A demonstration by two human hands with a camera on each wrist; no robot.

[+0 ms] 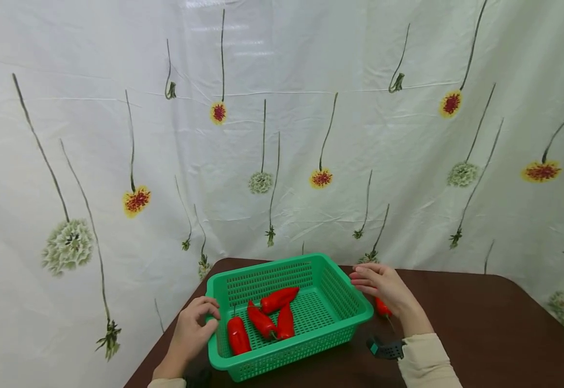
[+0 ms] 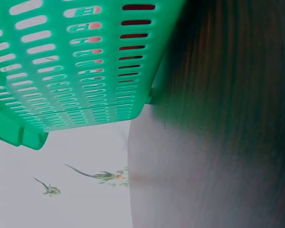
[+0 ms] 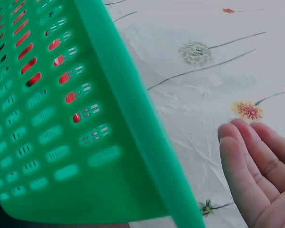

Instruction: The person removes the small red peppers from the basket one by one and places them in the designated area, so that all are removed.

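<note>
- Grip: right hand (image 1: 379, 283) released, fingers extended, just beside the basket's right rim and apart from it; left hand (image 1: 192, 326) curved at the basket's left rim, whether clasping it cannot be told.
- Green basket (image 1: 301, 347): perforated, on the brown table (image 1: 481, 328).
- Four red peppers (image 1: 238, 335): lying inside the basket, towards its left.
- Another red pepper (image 1: 382, 307): right of the basket, partly hidden by the right hand.
- Flowered cloth (image 1: 291, 134): hanging behind the basket.

Room above the green basket (image 1: 294, 350); its walls (image 1: 339, 295) block sideways passage to peppers (image 1: 262, 322) inside.
</note>
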